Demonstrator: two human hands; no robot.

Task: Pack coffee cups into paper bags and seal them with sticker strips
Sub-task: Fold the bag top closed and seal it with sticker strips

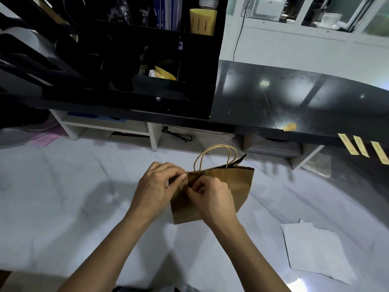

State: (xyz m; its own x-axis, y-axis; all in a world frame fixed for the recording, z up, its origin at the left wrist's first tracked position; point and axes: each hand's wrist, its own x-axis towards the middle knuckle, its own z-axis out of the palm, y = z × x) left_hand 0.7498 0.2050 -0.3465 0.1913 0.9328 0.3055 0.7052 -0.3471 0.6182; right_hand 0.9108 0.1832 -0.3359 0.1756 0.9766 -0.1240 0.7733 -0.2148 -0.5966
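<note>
On the white desk [63, 197], left hand [156, 186] and right hand [210, 197] both pinch the paper bag [237, 184] at its mouth corner, where a crooked fold could leave the seal loose.

- The paper bag [227, 186] stands at frame centre on the lower counter [63, 197].
- The left hand [156, 186] and the right hand [212, 199] meet at the bag's upper left corner.
- Loose sheets [315, 251] lie at lower right.
- Sticker strips [362, 147] hang off the raised counter [294, 102] edge at right.
- An organiser [147, 60] fills the upper left.
</note>
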